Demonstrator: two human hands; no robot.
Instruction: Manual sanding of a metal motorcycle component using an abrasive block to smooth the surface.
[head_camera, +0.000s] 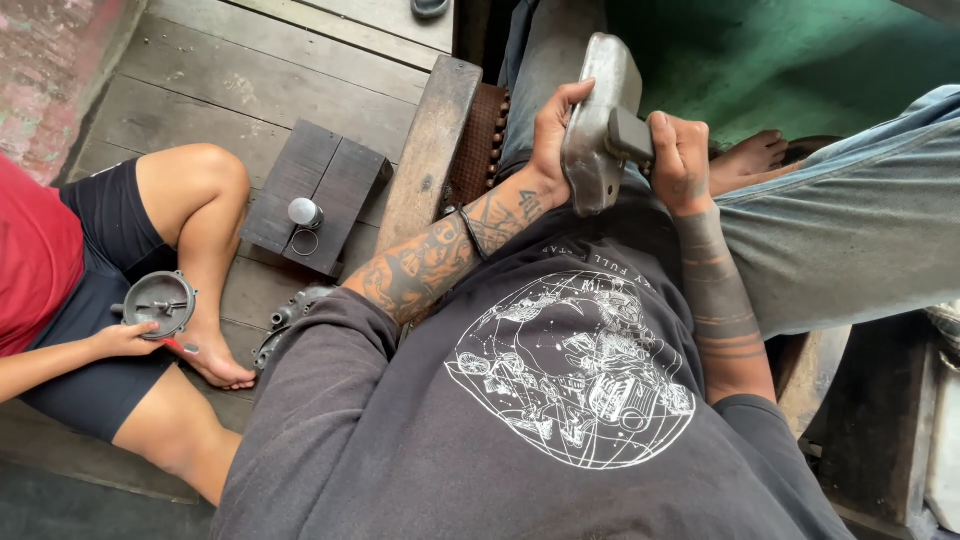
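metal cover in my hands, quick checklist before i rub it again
1. Left hand gripping the metal cover: ok.
2. Right hand holding the dark block against the cover: ok.
3. Cover propped on lap: cannot tell.
4. Co-worker's hand with the round metal part apart from your arms: ok.
5. Surface under the block: cannot tell, hidden.

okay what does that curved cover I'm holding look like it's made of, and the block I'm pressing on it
The curved cover looks like cast metal, probably aluminium: dull silver-grey with a scuffed, matte sheen. The block under the right hand is dark grey and matte, possibly rubber or a sanding block; its material can't be told for certain.
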